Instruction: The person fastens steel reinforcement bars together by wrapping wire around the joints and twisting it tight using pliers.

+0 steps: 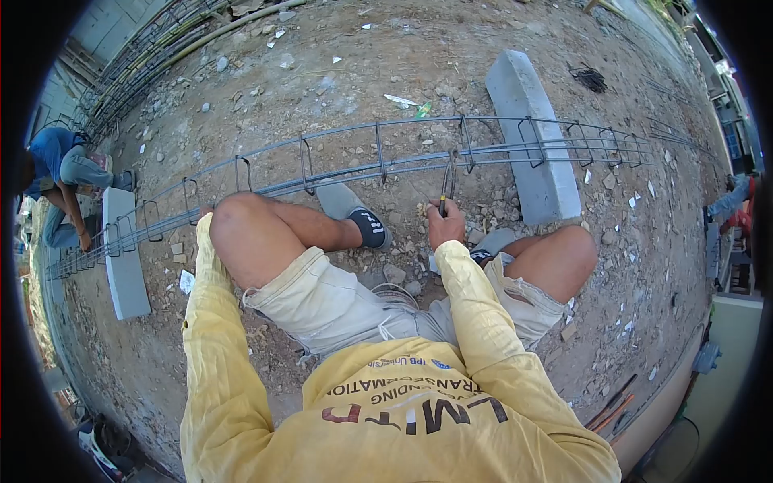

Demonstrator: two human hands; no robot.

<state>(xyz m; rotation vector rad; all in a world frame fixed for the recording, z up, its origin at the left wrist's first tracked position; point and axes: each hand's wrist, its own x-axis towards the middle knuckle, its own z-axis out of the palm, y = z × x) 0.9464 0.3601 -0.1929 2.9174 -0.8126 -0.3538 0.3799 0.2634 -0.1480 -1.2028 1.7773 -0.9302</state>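
Observation:
A long cage of steel reinforcing bars [346,173] with square stirrups lies across in front of my legs, resting on concrete blocks. My right hand [445,224] is closed around the dark, yellow-marked handles of a pair of pincers [448,183]. The pincers point up, and their jaws meet the cage's bars near a stirrup. Out to the left, my left hand [206,212] is beside the cage, mostly hidden by my left knee and sleeve; its fingers do not show clearly.
One concrete block [530,137] supports the cage on the right, another block [125,258] on the left. A co-worker [68,181] in blue bends over the cage's left end. Dark wire [589,78] lies at upper right. Stones and white scraps litter the dirt ground.

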